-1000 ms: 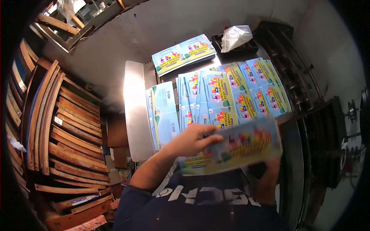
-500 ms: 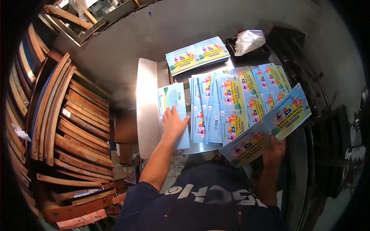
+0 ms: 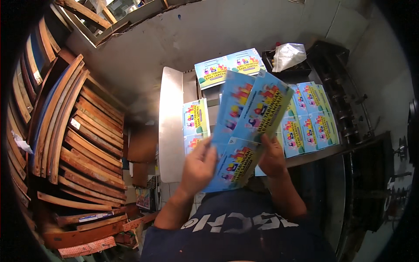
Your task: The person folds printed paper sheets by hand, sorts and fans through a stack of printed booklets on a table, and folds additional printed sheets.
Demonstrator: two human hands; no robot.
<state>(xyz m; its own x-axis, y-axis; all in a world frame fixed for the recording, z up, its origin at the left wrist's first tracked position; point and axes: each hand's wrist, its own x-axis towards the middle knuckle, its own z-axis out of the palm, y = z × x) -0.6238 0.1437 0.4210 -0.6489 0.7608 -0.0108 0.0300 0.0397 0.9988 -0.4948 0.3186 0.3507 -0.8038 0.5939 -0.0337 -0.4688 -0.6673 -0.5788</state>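
Observation:
My left hand (image 3: 198, 168) and my right hand (image 3: 273, 157) hold a few printed card sheets (image 3: 245, 124) between them, tilted and fanned above the table. The sheets are blue and green with colourful cartoon figures. Fingers of the left hand close on the lower left edge; the right hand grips the right edge. Beside my left hand lies a pile of similar sheets (image 3: 195, 118). More overlapping printed sheets (image 3: 312, 113) lie on the table's right side, partly behind the held ones. Behind them sits another stack (image 3: 228, 70). The held sheets hide the table's middle.
A shiny metal flap (image 3: 171, 126) edges the table's left side. A black box with a white plastic bag (image 3: 290, 56) stands at the back right, near dark machine parts (image 3: 345, 96). Curved wooden slats (image 3: 94, 153) fill a rack on the left.
My left hand has left the left pile and moved to the held sheets. My right hand has shifted left and up. Several sheets now show in my grasp, and the left pile's top looks different.

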